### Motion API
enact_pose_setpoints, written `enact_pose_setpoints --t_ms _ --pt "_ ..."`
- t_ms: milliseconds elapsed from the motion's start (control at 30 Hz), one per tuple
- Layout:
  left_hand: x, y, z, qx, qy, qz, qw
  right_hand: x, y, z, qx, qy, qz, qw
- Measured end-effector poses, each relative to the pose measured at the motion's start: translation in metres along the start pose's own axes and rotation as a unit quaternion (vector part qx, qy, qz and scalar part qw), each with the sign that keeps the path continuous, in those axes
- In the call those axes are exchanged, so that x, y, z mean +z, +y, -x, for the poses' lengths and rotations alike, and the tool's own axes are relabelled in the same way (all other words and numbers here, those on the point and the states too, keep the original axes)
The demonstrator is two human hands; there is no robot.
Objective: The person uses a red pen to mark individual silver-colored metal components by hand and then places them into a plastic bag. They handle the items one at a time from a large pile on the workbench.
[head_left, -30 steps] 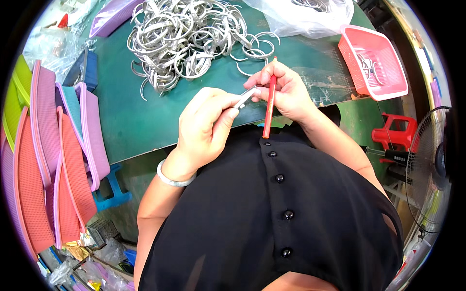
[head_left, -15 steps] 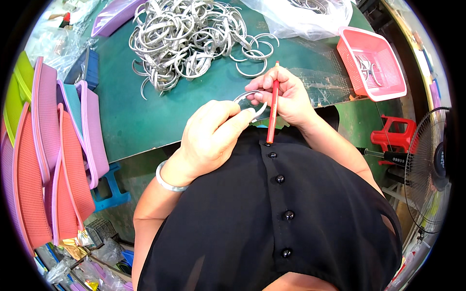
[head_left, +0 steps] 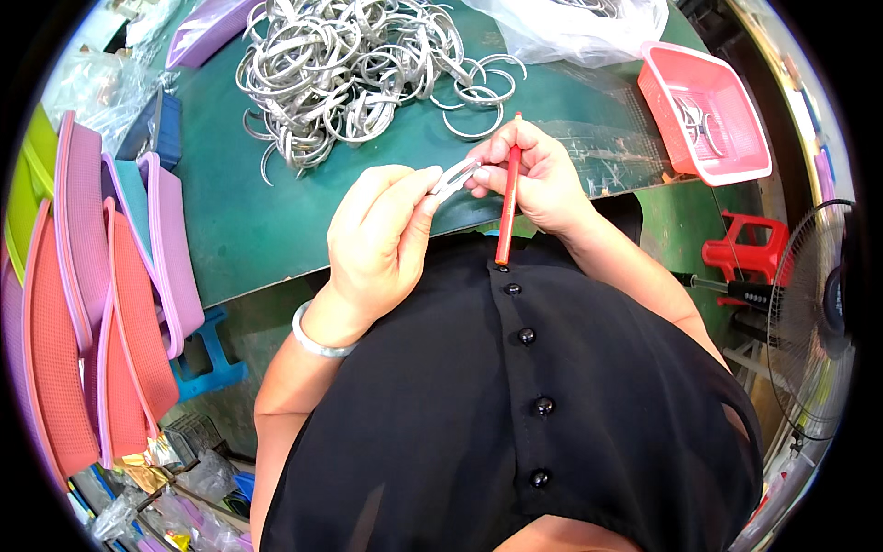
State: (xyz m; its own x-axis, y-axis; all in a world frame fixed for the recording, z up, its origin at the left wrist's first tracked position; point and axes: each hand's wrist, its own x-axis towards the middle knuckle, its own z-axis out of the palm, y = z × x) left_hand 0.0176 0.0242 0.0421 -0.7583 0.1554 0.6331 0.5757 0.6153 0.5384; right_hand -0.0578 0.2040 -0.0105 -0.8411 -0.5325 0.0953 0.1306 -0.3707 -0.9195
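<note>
Between my hands, near the table's front edge, is a silver open bangle, seen nearly edge-on. My left hand pinches one end of it between thumb and fingers. Closed round a slim red pencil is my right hand; its fingertips also touch the bangle's far end. The pencil points down toward my black shirt. Beyond my hands a large heap of silver bangles lies on the green table, with a few loose bangles at its right.
A pink basket with a few bangles stands at the right of the table. Behind lies a white plastic bag. Stacked coloured baskets fill the left side. A red stool and a fan are at right.
The bangle has turned from showing its round opening to nearly edge-on. My left hand has drawn slightly left and up, its grip moved on the bangle. The pencil stays in my right hand.
</note>
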Motion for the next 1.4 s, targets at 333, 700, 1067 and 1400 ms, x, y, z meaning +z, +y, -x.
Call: enact_pose_setpoints --t_ms 333,700,1067,1400 --pt "0.006 -0.010 0.001 -0.186 0.046 0.154 0.969 0.000 -0.012 0.000 -0.002 0.008 0.004 1.000" --pt "0.018 -0.031 0.007 -0.492 0.024 0.525 0.694 0.021 -0.044 -0.008 0.013 0.003 0.002 1.000" --pt "0.028 -0.036 0.006 -0.498 0.004 0.594 0.631 0.026 -0.048 -0.017 0.019 0.015 0.058 0.998" --pt "0.035 -0.033 -0.004 -0.542 -0.026 0.599 0.589 0.028 -0.052 -0.031 0.032 0.030 0.102 0.994"
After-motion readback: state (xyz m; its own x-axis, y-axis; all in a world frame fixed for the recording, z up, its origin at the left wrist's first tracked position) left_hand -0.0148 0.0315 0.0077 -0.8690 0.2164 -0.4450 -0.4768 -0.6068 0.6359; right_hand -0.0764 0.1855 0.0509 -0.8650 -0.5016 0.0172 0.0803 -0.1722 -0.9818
